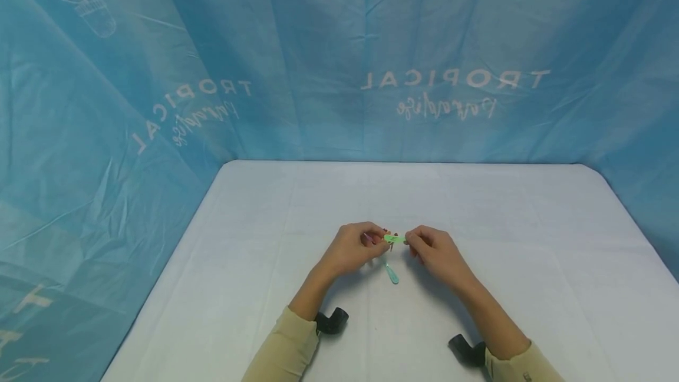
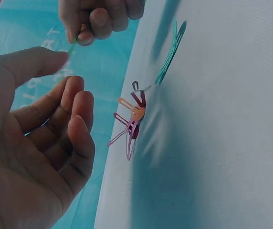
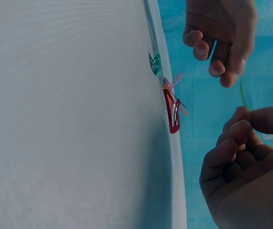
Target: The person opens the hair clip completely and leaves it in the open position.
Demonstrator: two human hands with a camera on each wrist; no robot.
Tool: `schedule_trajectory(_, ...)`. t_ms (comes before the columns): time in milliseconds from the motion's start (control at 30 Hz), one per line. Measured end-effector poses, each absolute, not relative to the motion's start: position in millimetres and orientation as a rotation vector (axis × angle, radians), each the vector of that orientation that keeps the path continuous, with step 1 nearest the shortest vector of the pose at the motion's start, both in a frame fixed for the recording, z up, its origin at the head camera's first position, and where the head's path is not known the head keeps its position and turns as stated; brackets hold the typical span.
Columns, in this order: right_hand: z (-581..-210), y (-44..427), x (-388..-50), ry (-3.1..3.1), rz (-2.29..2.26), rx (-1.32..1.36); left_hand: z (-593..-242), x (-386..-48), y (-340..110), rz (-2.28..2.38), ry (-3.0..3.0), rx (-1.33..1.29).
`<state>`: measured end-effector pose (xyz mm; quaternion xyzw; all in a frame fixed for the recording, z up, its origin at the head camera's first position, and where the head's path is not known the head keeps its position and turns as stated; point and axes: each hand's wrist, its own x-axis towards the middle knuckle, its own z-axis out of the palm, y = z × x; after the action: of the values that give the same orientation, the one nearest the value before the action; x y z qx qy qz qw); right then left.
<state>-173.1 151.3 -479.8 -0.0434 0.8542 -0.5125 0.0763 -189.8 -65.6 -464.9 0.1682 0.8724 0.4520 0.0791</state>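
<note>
My right hand (image 1: 432, 252) pinches one end of a bright green snap hair clip (image 1: 394, 239) between thumb and fingertips, above the table. The clip looks thin and edge-on in the right wrist view. My left hand (image 1: 356, 247) is at the clip's other end; in the left wrist view a gap shows between its thumb and relaxed fingers. Whether it touches the clip is hard to tell. Below lies a small pile of hair clips (image 2: 137, 113) in orange, dark red and pink. A teal hair clip (image 1: 392, 274) lies apart from the pile, on the near side.
A white cloth covers the table (image 1: 297, 205). Blue printed curtains (image 1: 329, 63) hang behind and at both sides. Black curved pieces (image 1: 333, 321) sit at both wrists, by the sleeves.
</note>
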Motion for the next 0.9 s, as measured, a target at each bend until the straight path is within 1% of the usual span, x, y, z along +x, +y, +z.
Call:
schedule_trajectory(500,-474.8,149.6,-170.8,2.530,-1.645,-0.204,-467.4,-190.4,-67.0,1.575,2.501,0.576)
schedule_trajectory(900,-469.0,152.6,-168.3,2.555,-1.690,-0.170,-467.7,-191.5,-62.9,1.712,2.425,0.523)
